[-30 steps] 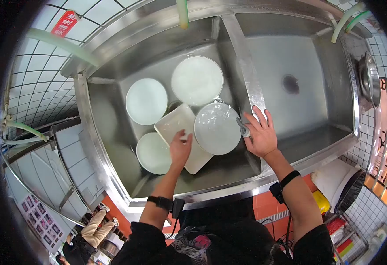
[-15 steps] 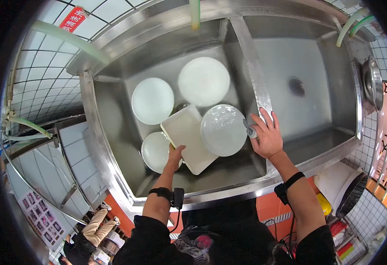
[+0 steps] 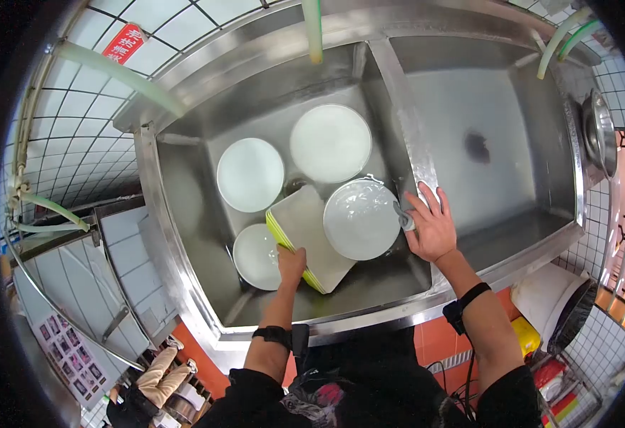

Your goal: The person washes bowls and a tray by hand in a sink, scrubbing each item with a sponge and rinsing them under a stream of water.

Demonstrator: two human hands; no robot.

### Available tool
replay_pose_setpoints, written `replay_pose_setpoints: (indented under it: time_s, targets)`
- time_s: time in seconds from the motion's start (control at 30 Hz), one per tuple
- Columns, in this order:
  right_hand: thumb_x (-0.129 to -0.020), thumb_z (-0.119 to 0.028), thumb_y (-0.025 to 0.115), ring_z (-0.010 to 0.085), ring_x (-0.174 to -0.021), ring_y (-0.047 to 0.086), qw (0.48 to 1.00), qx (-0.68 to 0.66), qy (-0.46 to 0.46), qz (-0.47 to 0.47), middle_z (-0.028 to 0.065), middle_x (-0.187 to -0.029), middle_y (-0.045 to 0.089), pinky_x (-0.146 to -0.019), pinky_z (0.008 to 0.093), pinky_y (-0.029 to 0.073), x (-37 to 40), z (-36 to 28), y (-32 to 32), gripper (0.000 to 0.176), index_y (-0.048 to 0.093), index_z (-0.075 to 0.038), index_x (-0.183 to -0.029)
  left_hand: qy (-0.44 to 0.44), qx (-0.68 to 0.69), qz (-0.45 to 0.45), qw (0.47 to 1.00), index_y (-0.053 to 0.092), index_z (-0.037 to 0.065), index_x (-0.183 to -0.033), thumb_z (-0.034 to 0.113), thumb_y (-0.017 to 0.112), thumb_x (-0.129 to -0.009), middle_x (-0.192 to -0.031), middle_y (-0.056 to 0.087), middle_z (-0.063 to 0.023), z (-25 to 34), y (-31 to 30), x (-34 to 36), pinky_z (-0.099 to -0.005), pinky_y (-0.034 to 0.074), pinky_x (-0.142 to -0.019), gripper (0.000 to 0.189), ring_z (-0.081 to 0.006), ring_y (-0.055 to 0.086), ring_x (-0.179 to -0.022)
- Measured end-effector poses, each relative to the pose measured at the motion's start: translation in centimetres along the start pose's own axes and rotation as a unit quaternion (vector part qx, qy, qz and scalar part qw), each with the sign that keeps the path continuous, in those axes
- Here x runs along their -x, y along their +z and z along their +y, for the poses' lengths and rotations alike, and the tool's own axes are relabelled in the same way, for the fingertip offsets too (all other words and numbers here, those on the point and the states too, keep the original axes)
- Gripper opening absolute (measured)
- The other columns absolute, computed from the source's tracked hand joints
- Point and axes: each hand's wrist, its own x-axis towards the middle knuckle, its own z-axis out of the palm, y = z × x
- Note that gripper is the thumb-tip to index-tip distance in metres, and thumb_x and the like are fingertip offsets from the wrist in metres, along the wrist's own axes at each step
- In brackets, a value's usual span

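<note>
My left hand [image 3: 292, 265] grips the near-left edge of a stack of rectangular plates [image 3: 311, 230], white on top with yellow-green sides, tilted in the left sink basin. Beside that hand lies a small round white plate [image 3: 253, 258], partly covered by it. A wet round plate [image 3: 362, 219] sits to the right of the stack. My right hand [image 3: 433, 227] rests on the steel divider [image 3: 413, 132], fingers spread over it. Between its thumb and forefinger is a small grey-and-white thing [image 3: 404, 217], its kind unclear. Two more round white plates, one left [image 3: 250, 175] and one larger [image 3: 331, 143], lie farther back.
The right basin [image 3: 462, 107] holds cloudy water with a dark patch. A pale green hose [image 3: 313, 32] hangs over the back rim. A metal bowl [image 3: 600, 132] stands at the far right. Behind at lower left is another person [image 3: 152, 392].
My left hand has tipped the rectangular stack up, so its yellow-green sides now show. My right hand stays at the divider. The whole view has shifted slightly.
</note>
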Motion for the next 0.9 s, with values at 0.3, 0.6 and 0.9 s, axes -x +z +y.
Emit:
replay_pose_setpoints:
  time_s: [0.3, 0.6, 0.9]
  targets:
    - [-0.075, -0.020, 0.067, 0.0280, -0.145, 0.031, 1.000, -0.007, -0.007, 0.008, 0.0046, -0.141, 0.053, -0.120, 0.0564, 0.020, -0.1, 0.0, -0.2, 0.032, 0.071, -0.005, -0.103, -0.009, -0.172, 0.103, 0.980, 0.005, -0.010, -0.150, 0.023, 0.057, -0.082, -0.123, 0.049, -0.0403, 3.7, -0.8, 3.2, -0.0549, 0.049, -0.095, 0.092, -0.0532, 0.061, -0.101]
    - [-0.075, -0.019, 0.066, 0.0275, -0.146, 0.029, 1.000, -0.016, -0.009, 0.005, 0.0051, -0.142, 0.051, -0.120, 0.0562, 0.020, -0.1, -0.1, -0.2, 0.029, 0.070, -0.004, -0.099, 0.006, -0.213, 0.154, 0.965, 0.009, 0.000, -0.154, 0.018, 0.059, -0.087, -0.120, 0.053, -0.0351, 6.4, -2.0, 5.2, -0.0564, 0.051, -0.087, 0.086, -0.0500, 0.063, -0.098]
    - [-0.073, -0.018, 0.067, 0.0293, -0.144, 0.032, 0.999, -0.024, -0.016, 0.035, 0.0049, -0.141, 0.052, -0.119, 0.0566, 0.021, 0.0, 0.1, 0.2, 0.026, 0.070, -0.006, -0.096, 0.056, -0.209, 0.175, 0.961, 0.014, -0.001, -0.153, 0.016, 0.059, -0.085, -0.119, 0.054, -0.0353, 7.3, -4.1, 6.2, -0.0570, 0.050, -0.088, 0.083, -0.0512, 0.062, -0.097]
